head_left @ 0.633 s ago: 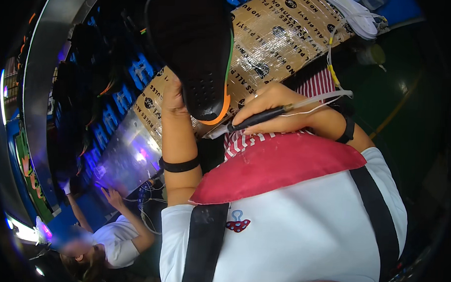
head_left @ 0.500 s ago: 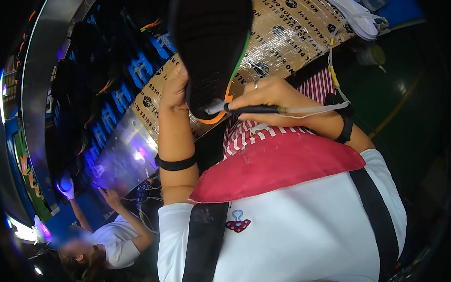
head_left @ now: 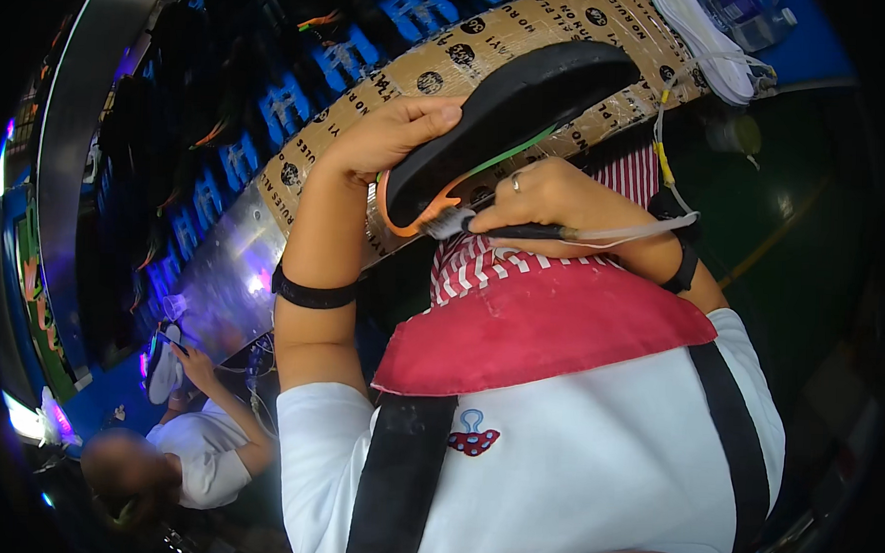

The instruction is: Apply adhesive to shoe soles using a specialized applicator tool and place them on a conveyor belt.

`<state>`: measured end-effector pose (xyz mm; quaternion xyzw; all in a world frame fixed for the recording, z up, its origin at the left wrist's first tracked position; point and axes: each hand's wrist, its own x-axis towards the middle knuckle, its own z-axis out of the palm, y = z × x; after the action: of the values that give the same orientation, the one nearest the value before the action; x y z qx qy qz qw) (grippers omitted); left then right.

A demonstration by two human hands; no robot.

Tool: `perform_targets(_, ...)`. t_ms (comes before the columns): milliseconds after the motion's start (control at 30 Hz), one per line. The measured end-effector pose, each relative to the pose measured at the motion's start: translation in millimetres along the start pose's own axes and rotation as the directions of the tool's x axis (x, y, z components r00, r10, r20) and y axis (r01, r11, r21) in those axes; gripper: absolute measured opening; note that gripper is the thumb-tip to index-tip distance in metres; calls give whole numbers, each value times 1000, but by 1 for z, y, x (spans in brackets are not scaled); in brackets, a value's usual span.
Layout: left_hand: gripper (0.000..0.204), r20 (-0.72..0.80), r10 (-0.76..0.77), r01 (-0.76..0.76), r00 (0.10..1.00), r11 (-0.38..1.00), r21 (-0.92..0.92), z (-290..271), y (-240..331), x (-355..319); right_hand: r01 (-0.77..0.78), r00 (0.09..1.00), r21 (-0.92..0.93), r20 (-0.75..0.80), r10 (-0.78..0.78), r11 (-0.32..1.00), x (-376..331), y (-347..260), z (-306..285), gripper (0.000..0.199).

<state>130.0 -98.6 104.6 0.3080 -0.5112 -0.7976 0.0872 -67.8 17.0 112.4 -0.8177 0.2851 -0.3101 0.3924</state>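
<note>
My left hand (head_left: 394, 136) is closed around the side of a black shoe sole (head_left: 517, 108) with an orange and green edge. The sole is tilted on its side, its orange end toward me. In my right hand (head_left: 562, 205) is a brush (head_left: 448, 223) with a black handle, and its pale, blurred bristles touch or nearly touch the orange edge. A thin clear tube (head_left: 619, 232) runs from the back of the handle past my wrist. A ring is on one of my right fingers. The fingertips of my left hand behind the sole are hidden.
A cardboard-covered bench edge (head_left: 430, 81) lies beyond my hands. White insoles (head_left: 709, 42) and a plastic bottle (head_left: 758, 24) sit far right. Dark shoe parts on blue holders (head_left: 283, 110) line the left. A co-worker (head_left: 212, 444) holds a white sole (head_left: 165, 364) at lower left.
The sole has swung from upright to a tilt toward the upper right and turned on its side. My left hand now grips its upper left side; the brush has shifted slightly from its face to its edge.
</note>
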Motion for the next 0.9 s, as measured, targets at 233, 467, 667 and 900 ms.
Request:
perform_targets(233,38,74,-109,101,991,990,103,-4,1,9,-51,985,158,-152,76,986,3,3,5,21)
perform_targets(467,38,-2,-141,140,990,986,92,-3,-8,7,-37,997,223,70,22,974,-5,5,-6,24)
perform_targets(667,34,-69,-99,98,993,995,-8,-8,-11,9,-124,992,112,-18,127,986,-6,12,0,22)
perform_targets(900,45,-682,403,-652,611,745,-143,-1,-49,4,-181,927,387,-240,288,904,-25,17,-16,21)
